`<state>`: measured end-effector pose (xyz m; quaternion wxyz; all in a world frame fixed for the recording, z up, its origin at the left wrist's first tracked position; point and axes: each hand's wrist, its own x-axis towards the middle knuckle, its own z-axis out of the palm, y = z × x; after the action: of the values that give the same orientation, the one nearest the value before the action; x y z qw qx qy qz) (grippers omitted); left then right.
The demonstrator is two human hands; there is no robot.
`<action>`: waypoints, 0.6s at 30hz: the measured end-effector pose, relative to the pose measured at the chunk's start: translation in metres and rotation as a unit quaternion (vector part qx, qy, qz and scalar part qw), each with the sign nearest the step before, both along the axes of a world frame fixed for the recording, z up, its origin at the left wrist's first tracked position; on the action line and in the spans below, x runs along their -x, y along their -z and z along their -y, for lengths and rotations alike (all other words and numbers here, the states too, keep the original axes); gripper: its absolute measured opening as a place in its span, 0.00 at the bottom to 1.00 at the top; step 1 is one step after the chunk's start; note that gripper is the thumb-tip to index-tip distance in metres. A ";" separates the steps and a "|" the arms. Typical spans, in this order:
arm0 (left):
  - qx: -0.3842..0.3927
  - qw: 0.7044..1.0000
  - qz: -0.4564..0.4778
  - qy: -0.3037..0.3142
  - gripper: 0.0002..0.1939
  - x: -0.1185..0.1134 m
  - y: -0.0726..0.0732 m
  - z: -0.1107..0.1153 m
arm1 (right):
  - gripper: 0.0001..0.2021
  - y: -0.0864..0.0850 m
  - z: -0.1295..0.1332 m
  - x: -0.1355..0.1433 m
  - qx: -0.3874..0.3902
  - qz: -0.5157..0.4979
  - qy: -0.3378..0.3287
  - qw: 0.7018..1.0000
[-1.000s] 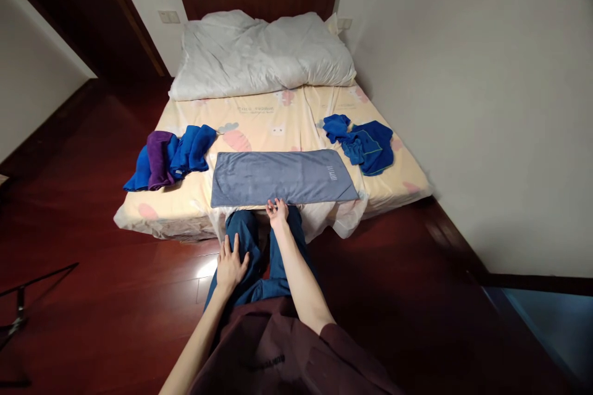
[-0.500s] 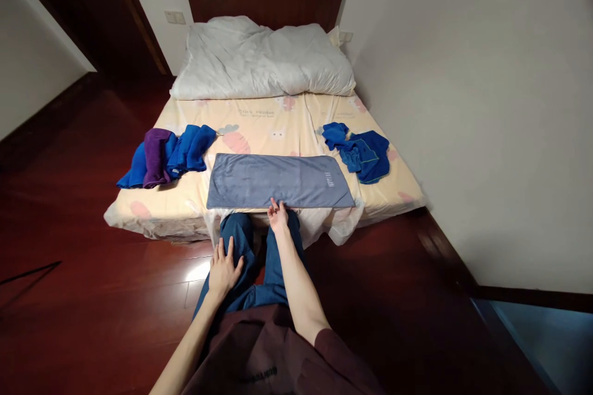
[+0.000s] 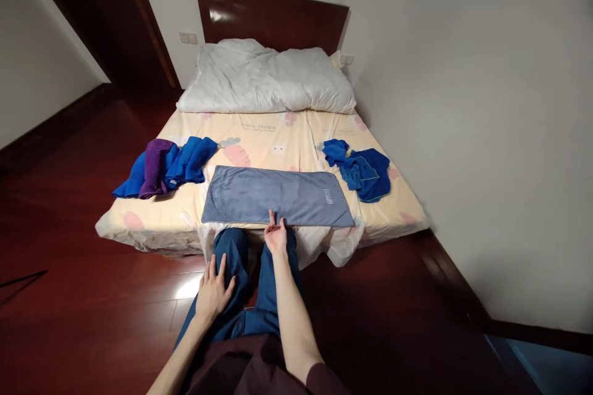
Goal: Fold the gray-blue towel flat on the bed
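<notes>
A grey towel [image 3: 278, 196] lies folded in a long flat strip near the foot edge of the bed [image 3: 296, 136]. My right hand [image 3: 276, 236] reaches forward with fingers apart, its fingertips touching the towel's near edge at the middle. It holds nothing. Flat on my left thigh rests my left hand [image 3: 212, 290], fingers spread over the blue trousers.
A heap of blue and purple towels [image 3: 164, 165] lies on the bed's left side, a crumpled blue pile [image 3: 361, 168] on its right. A white duvet [image 3: 266, 77] covers the head end. A wall runs along the right; dark wooden floor [image 3: 92, 296] lies to the left.
The view has tilted up, so the bed sits lower in the picture. Both hands keep the same places: right at the towel's edge, left on my thigh.
</notes>
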<state>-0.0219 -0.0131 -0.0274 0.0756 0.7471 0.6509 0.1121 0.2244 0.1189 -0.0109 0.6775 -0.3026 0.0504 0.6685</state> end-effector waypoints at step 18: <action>0.157 0.971 -0.078 0.164 0.21 -0.114 -0.178 -0.266 | 0.24 -0.008 -0.004 0.002 0.007 -0.154 0.047 0.987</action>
<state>0.0919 0.2525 0.1504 0.1585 0.8287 0.5330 -0.0646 0.2227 0.1226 -0.0032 0.6900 -0.1976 0.1729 0.6745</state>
